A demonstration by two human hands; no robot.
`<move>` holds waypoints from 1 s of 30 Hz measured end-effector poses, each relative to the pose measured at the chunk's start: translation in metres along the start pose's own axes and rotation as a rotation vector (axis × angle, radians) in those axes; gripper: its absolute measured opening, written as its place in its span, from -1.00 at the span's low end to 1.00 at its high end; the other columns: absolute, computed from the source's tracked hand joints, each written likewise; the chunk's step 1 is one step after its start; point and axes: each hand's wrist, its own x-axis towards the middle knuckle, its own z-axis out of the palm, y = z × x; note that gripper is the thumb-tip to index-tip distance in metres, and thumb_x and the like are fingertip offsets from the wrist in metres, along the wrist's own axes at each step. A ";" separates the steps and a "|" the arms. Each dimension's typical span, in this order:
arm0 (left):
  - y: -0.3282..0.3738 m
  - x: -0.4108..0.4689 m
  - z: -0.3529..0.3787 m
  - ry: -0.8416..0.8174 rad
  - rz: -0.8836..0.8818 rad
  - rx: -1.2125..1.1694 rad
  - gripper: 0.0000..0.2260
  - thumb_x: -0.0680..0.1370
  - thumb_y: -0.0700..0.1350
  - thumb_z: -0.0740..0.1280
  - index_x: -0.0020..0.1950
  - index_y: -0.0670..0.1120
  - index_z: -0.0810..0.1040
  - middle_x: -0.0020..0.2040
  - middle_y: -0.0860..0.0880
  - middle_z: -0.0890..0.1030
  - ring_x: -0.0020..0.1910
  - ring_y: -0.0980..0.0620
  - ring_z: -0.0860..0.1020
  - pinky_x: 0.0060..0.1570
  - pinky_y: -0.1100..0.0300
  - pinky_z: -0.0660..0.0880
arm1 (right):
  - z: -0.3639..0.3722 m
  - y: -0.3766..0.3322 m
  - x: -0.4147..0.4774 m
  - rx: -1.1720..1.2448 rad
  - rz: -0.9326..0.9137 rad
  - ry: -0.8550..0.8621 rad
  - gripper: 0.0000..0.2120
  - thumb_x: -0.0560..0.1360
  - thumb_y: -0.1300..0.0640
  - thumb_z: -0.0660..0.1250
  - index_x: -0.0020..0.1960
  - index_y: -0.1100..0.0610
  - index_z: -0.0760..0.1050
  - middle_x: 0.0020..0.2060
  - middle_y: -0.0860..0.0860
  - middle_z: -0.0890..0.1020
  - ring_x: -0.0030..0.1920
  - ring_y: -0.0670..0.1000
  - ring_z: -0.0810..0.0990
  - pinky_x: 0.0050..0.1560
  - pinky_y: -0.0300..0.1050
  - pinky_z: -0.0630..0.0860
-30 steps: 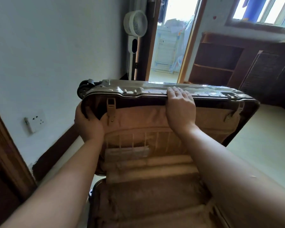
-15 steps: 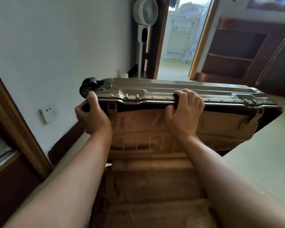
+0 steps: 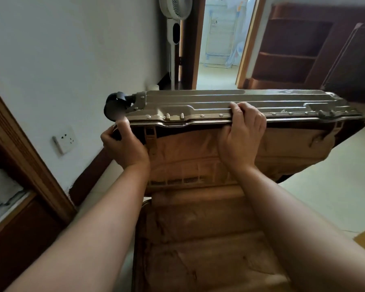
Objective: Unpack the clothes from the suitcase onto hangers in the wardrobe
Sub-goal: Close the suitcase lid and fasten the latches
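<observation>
Presently, both grips are engaged on the suitcase lid, a champagne-coloured hard shell with a metal rim, standing partway raised and tilted toward the wearer. The left grip is clenched round the rim at the lid's corner, thumb up against the edge; just above and beyond that grip sits a black wheel. The right grip is grasping the rim near its midpoint, fingers curled over the outer face and thumb tucked under the inner edge. Between the two grips, a small latch fitting sits on the rim. Below both grips hangs the lid's tan fabric lining, with a strap and buckle just right of the left grip and a mesh pocket strip lower down between the forearms. The lower shell of the suitcase lies open on the floor, nearer than both grips and beneath the forearms, covered by creased tan fabric; whether clothes lie under it cannot be told. Left of the left grip, a white wall socket is mounted on the pale wall, with a wooden door frame further left. Beyond the grips stand a white pedestal fan, an open doorway and, beyond the right grip, a dark wooden shelf unit.
</observation>
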 end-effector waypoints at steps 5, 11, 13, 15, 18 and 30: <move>-0.001 -0.011 -0.021 -0.087 0.031 -0.035 -0.46 0.29 0.25 0.29 0.10 -0.10 0.44 0.11 -0.12 0.53 0.00 0.00 0.58 0.01 -0.01 0.59 | -0.028 -0.022 -0.020 0.025 0.227 -0.044 -0.49 0.53 0.05 0.00 0.38 0.18 0.44 0.48 0.20 0.22 0.50 0.18 0.13 0.51 0.08 -0.03; -0.001 -0.032 -0.045 -0.176 0.126 -0.022 -0.39 0.37 0.18 0.25 0.22 -0.25 0.42 0.16 -0.16 0.50 0.00 0.05 0.52 -0.11 0.35 0.48 | -0.051 -0.054 -0.031 0.096 0.689 -0.095 -0.54 0.62 -0.08 0.13 0.48 0.01 0.30 0.51 0.31 -0.22 0.54 0.19 -0.24 0.48 -0.06 -0.21; 0.000 -0.043 -0.055 -0.167 0.143 -0.026 -0.42 0.40 0.14 0.25 0.22 -0.28 0.43 0.12 -0.12 0.48 -0.04 0.13 0.49 -0.13 0.44 0.42 | -0.055 -0.061 -0.043 0.249 0.784 -0.067 -0.41 0.62 -0.03 0.15 0.55 0.16 0.07 0.51 0.31 -0.23 0.54 0.17 -0.26 0.48 -0.11 -0.22; -0.002 -0.053 -0.067 -0.164 0.155 -0.013 -0.42 0.40 0.16 0.24 0.22 -0.26 0.42 0.11 -0.11 0.49 -0.03 0.11 0.49 -0.14 0.46 0.40 | -0.057 -0.061 -0.058 0.386 0.817 0.007 -0.27 0.61 0.03 0.20 0.55 0.30 -0.14 0.52 0.25 -0.25 0.54 0.13 -0.27 0.48 -0.17 -0.22; -0.011 -0.073 -0.090 -0.198 0.162 0.036 -0.51 0.49 0.07 0.31 0.26 -0.24 0.37 0.17 -0.18 0.48 0.02 0.04 0.50 -0.16 0.49 0.42 | -0.069 -0.047 -0.080 0.493 0.921 0.077 -0.22 0.59 0.12 0.20 0.53 0.31 -0.28 0.54 0.17 -0.25 0.54 0.06 -0.25 0.40 -0.31 -0.25; -0.058 -0.142 -0.182 -0.084 0.292 0.252 -0.49 0.52 0.16 0.16 0.34 -0.12 0.42 0.24 -0.06 0.53 0.22 0.03 0.51 0.19 0.26 0.44 | -0.130 0.014 -0.165 0.480 1.063 0.225 -0.38 0.66 0.10 -0.01 0.51 0.36 -0.26 0.47 0.30 0.20 0.38 0.13 0.28 0.21 -0.46 0.16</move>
